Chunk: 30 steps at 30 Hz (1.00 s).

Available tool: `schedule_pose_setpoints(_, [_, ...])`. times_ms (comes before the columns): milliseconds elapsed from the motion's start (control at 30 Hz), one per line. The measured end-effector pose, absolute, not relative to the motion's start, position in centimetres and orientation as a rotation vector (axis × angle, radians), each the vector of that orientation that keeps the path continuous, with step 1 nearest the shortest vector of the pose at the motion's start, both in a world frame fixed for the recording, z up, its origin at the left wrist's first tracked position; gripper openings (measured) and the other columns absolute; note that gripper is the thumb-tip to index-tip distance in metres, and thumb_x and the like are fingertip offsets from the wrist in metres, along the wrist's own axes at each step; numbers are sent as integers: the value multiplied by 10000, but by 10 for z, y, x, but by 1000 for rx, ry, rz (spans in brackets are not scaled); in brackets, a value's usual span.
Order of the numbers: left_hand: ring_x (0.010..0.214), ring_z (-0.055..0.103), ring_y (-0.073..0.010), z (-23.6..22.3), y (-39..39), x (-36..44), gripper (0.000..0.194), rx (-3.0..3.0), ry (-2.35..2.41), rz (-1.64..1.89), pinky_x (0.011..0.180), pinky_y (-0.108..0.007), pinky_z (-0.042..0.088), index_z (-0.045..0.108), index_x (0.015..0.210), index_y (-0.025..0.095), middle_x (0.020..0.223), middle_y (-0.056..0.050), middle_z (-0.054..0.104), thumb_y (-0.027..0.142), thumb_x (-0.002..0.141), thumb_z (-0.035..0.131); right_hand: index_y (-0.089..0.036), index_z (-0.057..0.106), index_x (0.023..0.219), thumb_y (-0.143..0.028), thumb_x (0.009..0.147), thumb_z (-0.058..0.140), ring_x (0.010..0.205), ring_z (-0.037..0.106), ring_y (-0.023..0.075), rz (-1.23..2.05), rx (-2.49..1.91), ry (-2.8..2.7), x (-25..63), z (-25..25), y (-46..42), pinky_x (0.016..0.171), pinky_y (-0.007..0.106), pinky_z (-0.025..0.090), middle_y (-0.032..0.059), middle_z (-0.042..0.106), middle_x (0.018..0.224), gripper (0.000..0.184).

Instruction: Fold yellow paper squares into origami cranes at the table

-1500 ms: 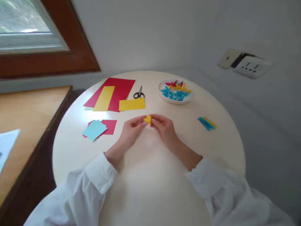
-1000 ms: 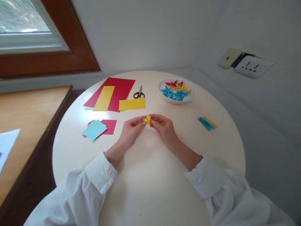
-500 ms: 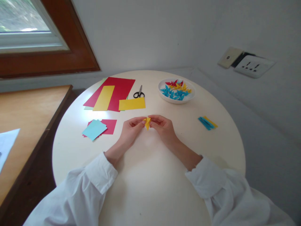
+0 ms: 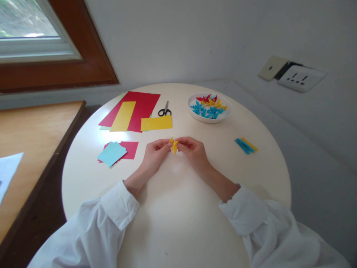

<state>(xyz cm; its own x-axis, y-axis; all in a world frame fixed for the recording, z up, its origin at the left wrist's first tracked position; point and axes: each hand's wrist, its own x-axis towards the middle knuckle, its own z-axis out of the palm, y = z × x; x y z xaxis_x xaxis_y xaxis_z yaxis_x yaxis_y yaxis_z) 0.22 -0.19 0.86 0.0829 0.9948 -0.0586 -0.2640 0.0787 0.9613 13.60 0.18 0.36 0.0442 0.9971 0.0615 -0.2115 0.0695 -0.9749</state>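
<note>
Scissors [image 4: 166, 109] behind paper [image 4: 156, 123], perhaps touching

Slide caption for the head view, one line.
Left hand and right hand hold a folded yellow paper over a round white table, scissors beyond.

Could not make out the finer folds of the yellow folded paper [image 4: 174, 146], too small and partly covered by the left hand [image 4: 155, 153] and right hand [image 4: 196, 152]. Could not count the overlapping paper figures [image 4: 206, 110] in the white dish [image 4: 209, 120] or the blue strips [image 4: 244, 146]. Saw only slivers of the pale sheet [image 4: 105, 128] under the red sheet [image 4: 144, 108]. Found the wooden desk [image 4: 41, 130], white page [image 4: 9, 171] and both sleeves [image 4: 95, 223] cut off by the edges. Met only blur through the window [image 4: 28, 20].
</note>
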Motion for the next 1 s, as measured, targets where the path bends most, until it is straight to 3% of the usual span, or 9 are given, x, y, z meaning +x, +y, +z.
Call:
schedule_pose_setpoints(567, [593, 528, -94, 8, -2, 1, 145, 1046, 1035, 1217, 573, -205, 398, 703, 712, 155, 600, 4, 626, 282, 643, 703, -187, 654, 669, -279, 577, 693, 613, 574, 131, 1177, -1074, -1104, 136, 4, 2, 619, 282, 465, -4, 652, 656, 136])
schedule_pose_setpoints(1000, [604, 529, -103, 8, -2, 2, 152, 1051, 1049, 1229, 583, -215, 396, 694, 692, 152, 639, -8, 641, 295, 643, 701, -187, 646, 651, -295, 574, 701, 656, 594, 146, 1194, -1074, -1108, 137, 2, 2, 632, 278, 463, 2, 657, 676, 143])
